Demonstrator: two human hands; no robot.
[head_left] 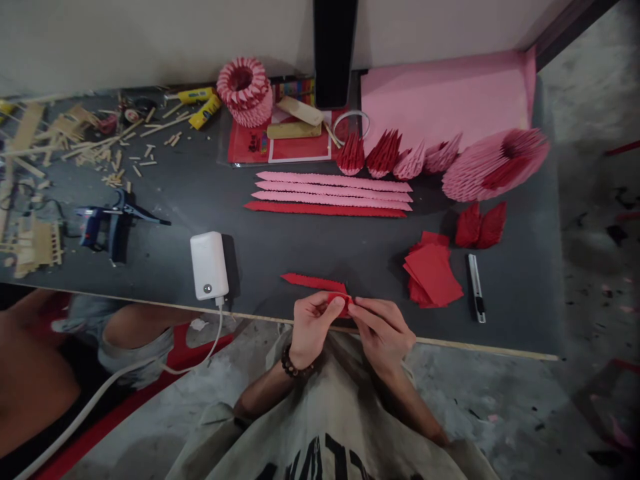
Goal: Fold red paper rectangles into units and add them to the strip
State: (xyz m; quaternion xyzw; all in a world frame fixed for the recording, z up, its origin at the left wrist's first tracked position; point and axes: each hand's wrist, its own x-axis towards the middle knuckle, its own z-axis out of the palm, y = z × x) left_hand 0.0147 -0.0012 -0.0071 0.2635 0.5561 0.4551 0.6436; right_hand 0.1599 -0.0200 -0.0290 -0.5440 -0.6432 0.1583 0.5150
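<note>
Between both hands, at the table's front edge, is a small piece of red paper (340,304), partly hidden by the fingers. My left hand (314,328) pinches it, thumb on top. My right hand (384,328) has its fingertips closed on the paper's right side. Just beyond the fingers lies a short red strip of nested folded paper (311,281). A loose stack of red paper pieces (434,272) sits to the right of my right hand. Farther back, several long pink strips (334,188) and one red strip (325,209) lie side by side.
A box cutter (477,288) lies right of the stack. A white power bank (209,265) with a cable stands left. Folded-paper pieces (495,167) and a pink paper vase (245,92) are behind. Wood scraps and a blue clamp (117,223) cover the left. Another person (120,333) sits at left.
</note>
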